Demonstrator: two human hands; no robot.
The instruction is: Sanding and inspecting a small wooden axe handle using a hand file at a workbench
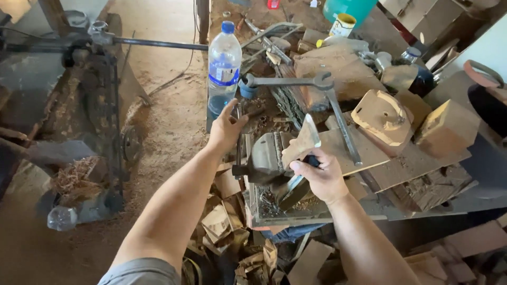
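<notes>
Right at the near-left edge of the cluttered bench stands a tall clear plastic water bottle (pixel 224 68) with a blue screw cap, and wrapped round its middle is a blue-and-white paper label band (pixel 224 73) (the print too small to make out). Up at the far end, a small round tin can (pixel 343 25) with a yellow-and-white label sits just beside a big teal plastic drum (pixel 349 9). No signs, no screens anywhere in view.
</notes>
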